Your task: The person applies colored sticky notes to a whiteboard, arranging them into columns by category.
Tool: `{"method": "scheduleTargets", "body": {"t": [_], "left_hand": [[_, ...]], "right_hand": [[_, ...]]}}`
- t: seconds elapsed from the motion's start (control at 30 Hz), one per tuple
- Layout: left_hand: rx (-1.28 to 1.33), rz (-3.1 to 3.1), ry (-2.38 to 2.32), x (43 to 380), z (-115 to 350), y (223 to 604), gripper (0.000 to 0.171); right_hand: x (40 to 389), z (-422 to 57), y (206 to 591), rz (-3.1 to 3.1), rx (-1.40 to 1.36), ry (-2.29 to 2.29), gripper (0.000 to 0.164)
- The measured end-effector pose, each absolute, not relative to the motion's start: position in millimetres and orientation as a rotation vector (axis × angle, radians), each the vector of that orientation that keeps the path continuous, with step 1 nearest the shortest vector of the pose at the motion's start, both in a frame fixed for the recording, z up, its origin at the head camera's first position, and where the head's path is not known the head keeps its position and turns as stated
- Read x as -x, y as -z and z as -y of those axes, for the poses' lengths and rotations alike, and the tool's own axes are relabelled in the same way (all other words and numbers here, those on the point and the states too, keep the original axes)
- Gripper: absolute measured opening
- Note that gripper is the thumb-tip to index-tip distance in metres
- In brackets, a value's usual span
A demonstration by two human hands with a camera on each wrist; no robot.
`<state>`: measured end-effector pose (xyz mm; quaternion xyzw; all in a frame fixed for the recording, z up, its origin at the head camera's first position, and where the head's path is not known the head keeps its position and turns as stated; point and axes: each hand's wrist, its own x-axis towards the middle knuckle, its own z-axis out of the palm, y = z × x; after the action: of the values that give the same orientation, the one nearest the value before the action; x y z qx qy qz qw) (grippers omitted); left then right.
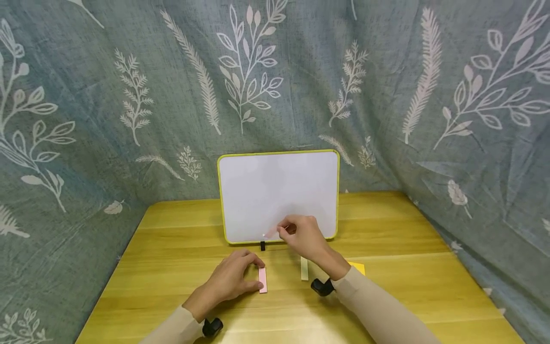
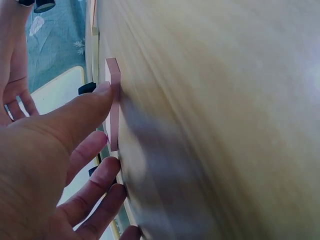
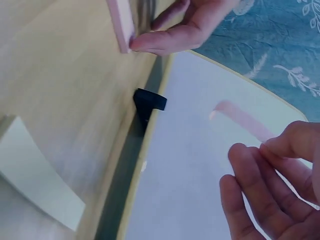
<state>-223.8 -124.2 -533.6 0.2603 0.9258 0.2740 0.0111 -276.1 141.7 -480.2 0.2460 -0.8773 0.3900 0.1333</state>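
In the head view my left hand (image 1: 232, 277) rests on the table and holds a narrow pink sticky-note pad (image 1: 263, 280) between thumb and fingertip. The left wrist view shows the thumb against the side of this pink pad (image 2: 114, 105), close to one end. A single thin pink sticky note (image 3: 242, 121) is pinched by one end between the thumb and finger of my right hand (image 1: 304, 236). Its free end curls in front of the lower part of a whiteboard (image 1: 279, 191) with a yellow-green frame. Whether the note touches the board I cannot tell.
A pale yellow narrow pad (image 1: 304, 269) lies on the wooden table (image 1: 180, 239), below the right wrist. Partly behind the right forearm is an orange-yellow piece (image 1: 359, 267). A black foot (image 1: 263, 246) sits at the whiteboard's lower edge. A leaf-patterned curtain (image 1: 275, 95) hangs behind.
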Motion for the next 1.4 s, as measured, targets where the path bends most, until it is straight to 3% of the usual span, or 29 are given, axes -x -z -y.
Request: {"method": "scheduleTargets", "body": {"t": [0.4,0.63,1.03,1.4], "left_hand": [[-0.892,-2.936,-0.746,224,123,529,0.039],[-0.793,-2.939,-0.866,234,127,520,0.036],[-0.759,-3.236,-1.260,268,146,468,0.014],[-0.574,-3.413,-1.565,308,161,423,0.024]], "right_hand": [[279,-142,467,2.321,-0.703,-1.285,0.006],[281,-133,459,2.177,-0.708,-1.389,0.009],[288,-113,447,2.036,-0.745,-1.458,0.010],[300,-91,436,1.896,-0.769,-1.470,0.009]]}}
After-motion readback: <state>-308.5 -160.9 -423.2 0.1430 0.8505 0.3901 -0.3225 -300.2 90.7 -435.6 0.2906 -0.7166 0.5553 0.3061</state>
